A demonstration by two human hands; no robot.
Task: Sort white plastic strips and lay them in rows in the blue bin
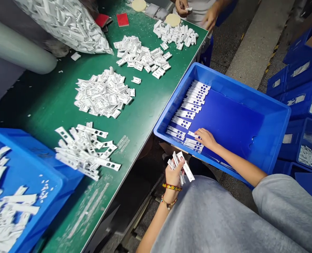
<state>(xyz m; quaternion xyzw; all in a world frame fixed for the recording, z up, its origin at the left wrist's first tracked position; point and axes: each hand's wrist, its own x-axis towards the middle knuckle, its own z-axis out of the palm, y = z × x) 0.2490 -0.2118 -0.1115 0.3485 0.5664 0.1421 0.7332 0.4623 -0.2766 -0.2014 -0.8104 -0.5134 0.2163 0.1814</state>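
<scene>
My left hand (pixel 173 174), with beaded bracelets at the wrist, is closed around several white plastic strips (pixel 186 168) just outside the near side of a blue bin (pixel 250 95). Inside that bin, my right hand (pixel 206 138) has its fingers on the end of another white slotted strip (pixel 192 134), low over the bin floor. Rows of similar strips (pixel 185 114) lie side by side along the bin's left wall. The undersides of my right fingers are hidden.
A green table (pixel 134 116) holds a pile of long strips (pixel 87 151) and heaps of small white clips (pixel 103 93). Another blue bin (pixel 52 182) of strips stands at lower left. A co-worker's hands (pixel 211 15) show at the top. Stacked blue crates (pixel 309 63) line the right.
</scene>
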